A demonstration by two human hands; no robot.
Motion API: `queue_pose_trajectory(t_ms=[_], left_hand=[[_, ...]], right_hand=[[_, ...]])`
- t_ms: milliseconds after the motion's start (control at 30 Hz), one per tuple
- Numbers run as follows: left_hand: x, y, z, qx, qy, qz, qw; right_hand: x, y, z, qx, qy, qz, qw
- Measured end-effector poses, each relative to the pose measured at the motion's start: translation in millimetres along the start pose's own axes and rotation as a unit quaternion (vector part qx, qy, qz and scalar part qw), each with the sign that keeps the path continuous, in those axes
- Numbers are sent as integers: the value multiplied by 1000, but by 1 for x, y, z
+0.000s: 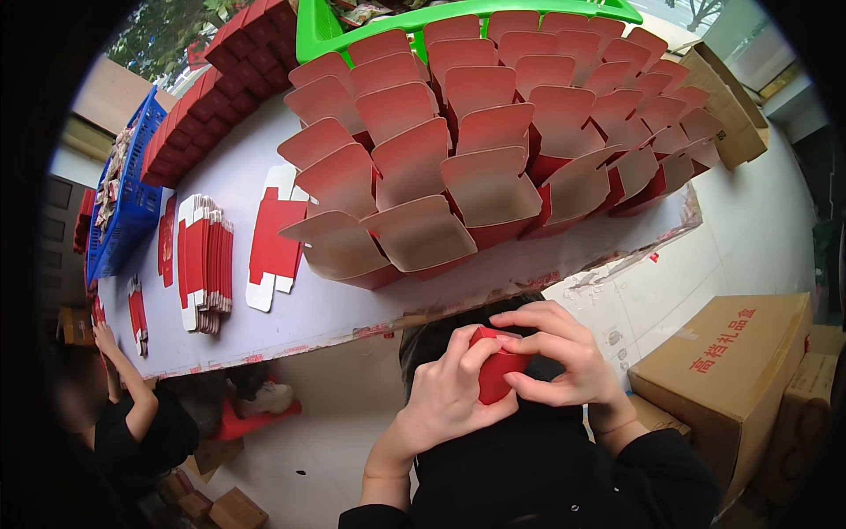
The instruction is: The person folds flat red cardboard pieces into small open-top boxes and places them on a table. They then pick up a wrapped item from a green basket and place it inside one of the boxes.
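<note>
Over my lap, in front of the table's near edge, I hold a small red cardboard box (500, 375). My left hand (454, 383) wraps round its left side, with the fingers bent over its upper edge. At its right, my right hand (564, 357) grips it with thumb and fingertips. My fingers hide much of the box. Beyond my hands, several rows of red boxes with open, raised flaps (410, 159) stand on the white table (291, 339). Left of them lie a flat red-and-white box blank (278, 234) and a stack of folded blanks (207, 264).
A green crate (317, 35) and a wall of stacked red boxes (189, 119) stand at the back. A blue basket (132, 194) with small packets is at far left. A co-worker (141, 423) sits at left near a red stool (238, 423). Brown cartons (723, 370) stand at right.
</note>
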State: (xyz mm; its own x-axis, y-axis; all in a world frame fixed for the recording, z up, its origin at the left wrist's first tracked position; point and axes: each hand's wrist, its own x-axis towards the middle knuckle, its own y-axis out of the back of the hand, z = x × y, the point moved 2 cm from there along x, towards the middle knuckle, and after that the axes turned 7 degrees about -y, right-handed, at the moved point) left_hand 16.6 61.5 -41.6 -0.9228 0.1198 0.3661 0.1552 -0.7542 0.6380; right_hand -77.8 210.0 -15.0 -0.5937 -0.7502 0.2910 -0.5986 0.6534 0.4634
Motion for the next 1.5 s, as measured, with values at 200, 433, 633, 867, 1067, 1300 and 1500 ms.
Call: queue_pose_trajectory(t_ms=[200,433,633,867,1067,1300,1500], left_hand=[[1,-3,11,25,-41,-67,997],[-1,27,10,14,-96,192,976],[-17,35,-4,97,-25,298,949],[-17,36,-16,164,49,335,927],[-14,39,-37,205,79,381,898],[0,45,-53,165,109,335,921],[1,44,-61,138,123,306,934]], right_hand=[[-8,13,4,60,-159,-184,968],[-38,65,33,77,-151,35,985],[-63,108,74,52,-127,416,899],[-65,142,116,-246,-254,475,806],[-47,136,117,-234,-279,412,835],[-34,130,105,-269,-309,384,827],[-41,138,99,-223,-362,367,827]])
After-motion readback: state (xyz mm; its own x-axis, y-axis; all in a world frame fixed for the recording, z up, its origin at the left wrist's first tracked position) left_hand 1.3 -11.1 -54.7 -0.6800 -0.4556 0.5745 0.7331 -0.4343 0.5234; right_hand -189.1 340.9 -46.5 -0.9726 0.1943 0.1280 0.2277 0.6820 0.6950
